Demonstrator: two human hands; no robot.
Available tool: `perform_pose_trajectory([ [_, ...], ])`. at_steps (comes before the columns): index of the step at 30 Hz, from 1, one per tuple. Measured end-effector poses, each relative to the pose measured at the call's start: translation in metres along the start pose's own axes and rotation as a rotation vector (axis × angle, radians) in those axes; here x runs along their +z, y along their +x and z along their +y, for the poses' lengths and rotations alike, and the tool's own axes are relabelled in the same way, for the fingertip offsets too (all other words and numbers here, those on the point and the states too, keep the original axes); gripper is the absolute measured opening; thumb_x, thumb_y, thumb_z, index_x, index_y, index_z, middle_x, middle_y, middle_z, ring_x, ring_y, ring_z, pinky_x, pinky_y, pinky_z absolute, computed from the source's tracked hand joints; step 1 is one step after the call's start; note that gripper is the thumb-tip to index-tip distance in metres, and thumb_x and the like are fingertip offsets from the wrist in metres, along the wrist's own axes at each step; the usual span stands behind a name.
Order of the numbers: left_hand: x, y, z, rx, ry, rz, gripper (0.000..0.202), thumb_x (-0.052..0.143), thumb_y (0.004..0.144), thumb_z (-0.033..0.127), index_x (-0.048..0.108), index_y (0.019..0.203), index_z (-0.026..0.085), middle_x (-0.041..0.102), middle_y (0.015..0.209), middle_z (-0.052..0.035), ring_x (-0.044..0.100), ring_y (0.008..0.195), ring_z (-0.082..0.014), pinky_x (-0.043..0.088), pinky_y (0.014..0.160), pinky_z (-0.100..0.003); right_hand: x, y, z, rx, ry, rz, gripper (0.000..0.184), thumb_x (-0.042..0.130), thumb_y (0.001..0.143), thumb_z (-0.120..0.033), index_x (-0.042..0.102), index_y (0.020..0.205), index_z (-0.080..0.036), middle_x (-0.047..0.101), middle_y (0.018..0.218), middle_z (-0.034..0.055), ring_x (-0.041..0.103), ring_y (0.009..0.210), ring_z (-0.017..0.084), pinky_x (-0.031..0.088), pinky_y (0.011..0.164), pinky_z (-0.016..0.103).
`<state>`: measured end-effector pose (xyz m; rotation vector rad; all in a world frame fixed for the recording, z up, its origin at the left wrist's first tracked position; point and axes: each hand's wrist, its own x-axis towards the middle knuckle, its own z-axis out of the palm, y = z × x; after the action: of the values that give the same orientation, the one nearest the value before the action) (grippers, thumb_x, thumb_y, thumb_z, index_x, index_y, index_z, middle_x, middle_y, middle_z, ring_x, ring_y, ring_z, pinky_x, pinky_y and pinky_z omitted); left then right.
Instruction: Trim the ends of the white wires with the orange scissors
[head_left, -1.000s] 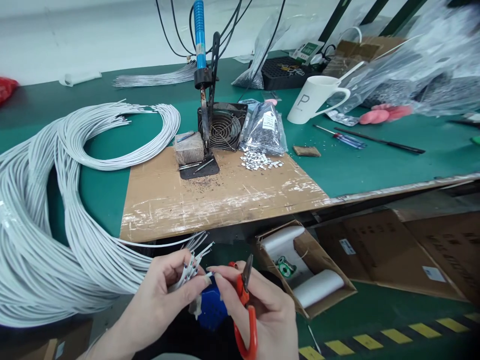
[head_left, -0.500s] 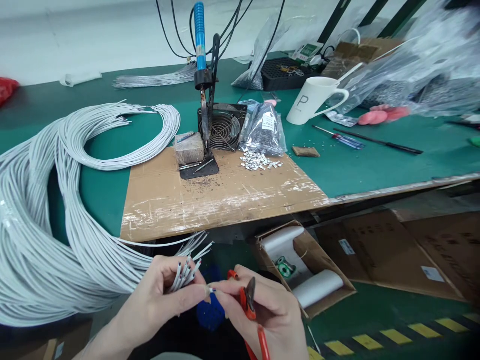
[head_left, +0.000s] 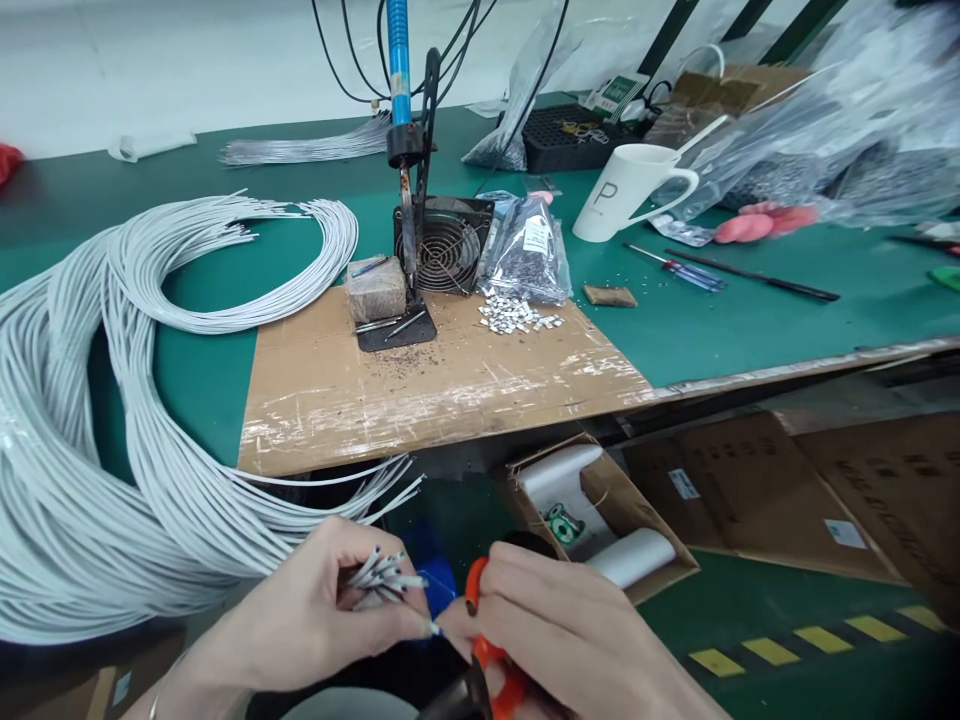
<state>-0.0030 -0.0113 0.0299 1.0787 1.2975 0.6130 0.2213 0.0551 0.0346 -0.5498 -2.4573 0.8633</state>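
Note:
My left hand (head_left: 322, 605) is closed around a bunch of white cables (head_left: 384, 576), their cut ends poking up past the fingers. Its thumb and fingertip pinch one cable end with a bluish tip (head_left: 434, 628). My right hand (head_left: 559, 620) is wrapped round a pair of orange-handled cutters (head_left: 477, 584), whose dark jaws point down toward me. Its fingertips meet that same cable end close to my left thumb. The rest of the cables run left from my hand into a large white coil (head_left: 157, 430) on the bench.
On the cardboard sheet (head_left: 442, 400) stand a blue-handled soldering iron (head_left: 399, 60), a small fan (head_left: 450, 250) and small white parts (head_left: 517, 314). A white mug (head_left: 626, 190) and screwdriver (head_left: 694, 275) lie right. An open carton (head_left: 660, 535) sits below the bench edge.
My right hand has turned, so the cutters' jaws have swung from pointing up to pointing down. Both hands sit slightly lower, and the bunched cable ends now lean more to the right.

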Motion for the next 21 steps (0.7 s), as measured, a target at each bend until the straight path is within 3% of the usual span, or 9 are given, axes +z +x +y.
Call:
perform_pose_trajectory([
  [3,-0.003,-0.004,0.005,0.056,0.048,-0.106,0.021,0.076,0.087,0.031,0.074,0.072,0.017,0.062,0.069,-0.0015,0.044,0.061,-0.0143,0.033,0.056,-0.026,-0.003,0.015,0.006,0.060,0.308,-0.226,0.026,0.061,0.087,-0.006,0.078,0.076,-0.022,0.065,0.063,-0.0004,0.058,0.058,0.015,0.045,0.054,0.025],
  [7,-0.007,-0.005,0.003,0.079,-0.004,-0.165,0.024,0.079,0.086,0.034,0.072,0.070,0.017,0.063,0.067,-0.0016,0.045,0.060,-0.0144,0.034,0.056,-0.026,0.015,0.026,0.024,0.220,0.710,-0.296,0.023,0.072,0.091,-0.032,0.083,0.073,-0.021,0.063,0.060,-0.0002,0.049,0.054,0.013,0.037,0.051,0.025],
  [9,-0.005,-0.003,-0.001,0.031,-0.057,-0.089,0.026,0.078,0.086,0.036,0.069,0.071,0.017,0.055,0.063,0.0017,0.040,0.058,-0.0129,0.030,0.053,-0.025,0.027,0.023,0.033,0.308,0.863,-0.218,0.028,0.076,0.089,-0.041,0.083,0.072,-0.020,0.065,0.060,0.0011,0.047,0.054,0.013,0.037,0.050,0.024],
  [13,0.004,0.004,-0.007,0.073,-0.077,0.186,0.030,0.069,0.094,0.041,0.063,0.076,0.018,0.046,0.066,0.0041,0.032,0.058,-0.0120,0.025,0.052,-0.026,0.045,0.010,0.033,0.541,1.003,0.131,0.031,0.076,0.089,-0.046,0.084,0.080,-0.018,0.072,0.064,0.0045,0.051,0.049,0.011,0.043,0.050,0.024],
  [16,0.010,0.009,-0.010,0.093,-0.068,0.257,0.035,0.064,0.097,0.047,0.061,0.077,0.019,0.046,0.065,0.0030,0.034,0.059,-0.0134,0.026,0.051,-0.026,0.050,0.005,0.020,0.639,0.902,0.285,0.034,0.076,0.088,-0.051,0.086,0.084,-0.018,0.076,0.072,0.0078,0.060,0.056,0.016,0.050,0.053,0.025],
  [21,0.016,0.008,-0.011,0.094,0.001,0.321,0.039,0.066,0.094,0.052,0.060,0.074,0.019,0.045,0.064,0.0023,0.031,0.058,-0.0133,0.024,0.049,-0.026,0.051,0.006,0.003,0.592,0.625,0.410,0.023,0.076,0.086,-0.041,0.087,0.079,-0.022,0.071,0.062,0.0056,0.061,0.055,0.017,0.050,0.050,0.026],
])
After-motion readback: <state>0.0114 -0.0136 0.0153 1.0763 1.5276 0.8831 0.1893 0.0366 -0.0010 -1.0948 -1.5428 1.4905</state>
